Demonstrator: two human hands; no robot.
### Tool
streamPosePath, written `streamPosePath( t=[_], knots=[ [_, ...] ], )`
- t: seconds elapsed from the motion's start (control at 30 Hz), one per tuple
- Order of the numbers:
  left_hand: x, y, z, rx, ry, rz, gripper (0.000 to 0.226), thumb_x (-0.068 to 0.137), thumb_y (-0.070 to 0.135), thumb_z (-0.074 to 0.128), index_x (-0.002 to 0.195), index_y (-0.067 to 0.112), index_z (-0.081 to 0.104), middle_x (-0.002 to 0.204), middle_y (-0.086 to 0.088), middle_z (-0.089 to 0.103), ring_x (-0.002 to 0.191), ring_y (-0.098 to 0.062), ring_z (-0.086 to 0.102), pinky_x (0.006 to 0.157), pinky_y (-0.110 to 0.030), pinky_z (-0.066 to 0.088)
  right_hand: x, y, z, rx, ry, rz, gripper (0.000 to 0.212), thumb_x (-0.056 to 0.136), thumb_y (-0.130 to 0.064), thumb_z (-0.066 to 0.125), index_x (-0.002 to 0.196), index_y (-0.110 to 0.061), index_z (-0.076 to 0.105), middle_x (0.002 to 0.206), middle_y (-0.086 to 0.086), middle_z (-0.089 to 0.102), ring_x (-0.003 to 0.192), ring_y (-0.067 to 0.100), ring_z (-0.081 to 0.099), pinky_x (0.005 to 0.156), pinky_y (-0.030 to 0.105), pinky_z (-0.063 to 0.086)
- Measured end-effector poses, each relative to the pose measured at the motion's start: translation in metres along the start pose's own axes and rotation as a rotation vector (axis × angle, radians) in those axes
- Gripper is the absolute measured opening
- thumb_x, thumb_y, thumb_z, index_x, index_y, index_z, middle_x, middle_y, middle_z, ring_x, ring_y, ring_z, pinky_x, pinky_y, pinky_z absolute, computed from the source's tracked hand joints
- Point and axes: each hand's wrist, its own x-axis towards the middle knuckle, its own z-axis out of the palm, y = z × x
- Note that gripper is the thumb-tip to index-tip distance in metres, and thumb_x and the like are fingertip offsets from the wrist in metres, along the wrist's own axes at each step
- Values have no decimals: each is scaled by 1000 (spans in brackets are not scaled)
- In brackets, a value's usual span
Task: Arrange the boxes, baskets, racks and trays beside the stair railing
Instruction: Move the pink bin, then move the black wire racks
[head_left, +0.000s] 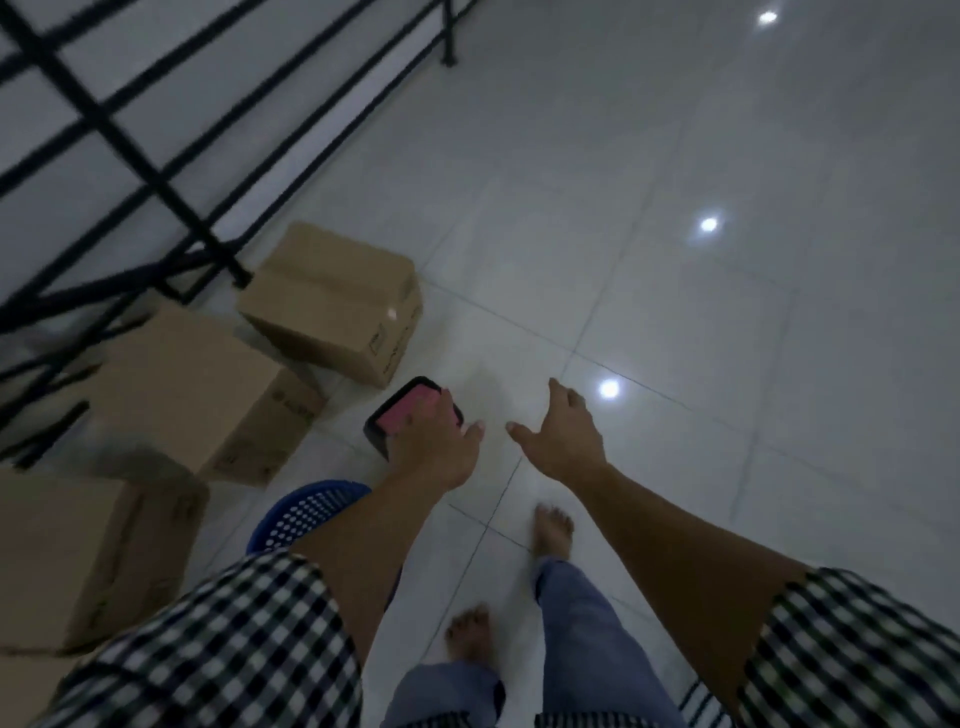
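— Fingers (563, 397) of the right hand (566, 436) are spread and hold nothing. The left hand (434, 447) lies over a black tray (410, 410) with a pink inside; blur hides any grip.

— And the boxes?

— Three cardboard boxes (202, 389) line the tiled floor (675, 338) beside the stair railing (130, 156). A blue basket (306, 514) shows behind the left forearm.

Dim, grey-blue light. Three white glare spots shine on the glossy floor (675, 312) at right. Motion blur smears the railing (104, 118) at upper left, and the frame edges bow.
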Motion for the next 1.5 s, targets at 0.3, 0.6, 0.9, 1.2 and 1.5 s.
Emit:
streamPosePath(
  t=[0.3,0.6,0.9,1.2,1.5],
  knots=[
    [-88,140,47,427,-137,437,76,95,66,26,156,25,4,163,-11,6,146,-34,16,117,-51,19,-133,129,-69,279,288,403,97,89,-59,60,158,-18,7,165,13,10,150,31,18,118,52,26],
    [-220,280,166,714,-236,979,76,95,65,29,155,23,10,161,-12,15,143,-35,24,112,-50,25,-289,279,-79,562,627,805,93,90,-57,59,156,-12,14,161,14,19,146,31,24,114,43,30],
    [-364,302,290,899,-356,1302,75,96,63,30,156,22,10,159,-14,18,141,-36,27,112,-50,28,-441,370,-18,813,776,1114,93,83,-56,63,155,-17,20,157,12,27,140,31,33,110,49,37],
    [-411,291,373,1013,-448,1304,72,94,63,33,153,24,17,154,-12,28,134,-35,37,106,-50,36,-473,430,32,935,691,1228,94,87,-59,61,157,-17,15,161,10,20,145,31,29,113,48,36],
    [-350,357,428,1033,-553,1181,67,96,58,38,151,24,21,148,-14,33,132,-36,38,106,-47,34,-412,489,21,1122,651,1273,89,89,-51,64,156,-14,18,156,12,28,140,30,34,109,41,35]
  ],
)
